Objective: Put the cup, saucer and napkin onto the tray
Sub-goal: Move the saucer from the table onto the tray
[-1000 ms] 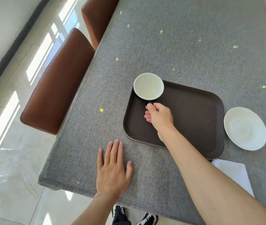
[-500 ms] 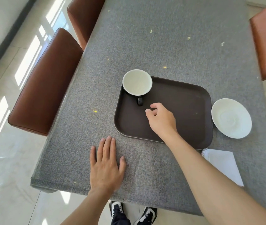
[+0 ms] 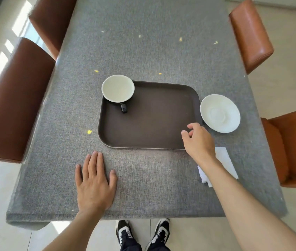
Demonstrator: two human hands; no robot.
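With cup (image 3: 117, 88) on tray (image 3: 154, 127), right hand (image 3: 198, 142), open & empty, should pinch saucer (image 3: 219, 113) by rim, w/ left hand (image 3: 94, 182) flat on desk (image 3: 143, 187).

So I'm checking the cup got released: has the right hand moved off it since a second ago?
Yes. The right hand has left the cup and crossed the tray to its right edge, toward the saucer, open and empty.

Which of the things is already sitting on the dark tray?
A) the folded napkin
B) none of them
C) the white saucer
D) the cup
D: the cup stands in the far left corner of the tray, while the saucer and napkin lie on the table beside it.
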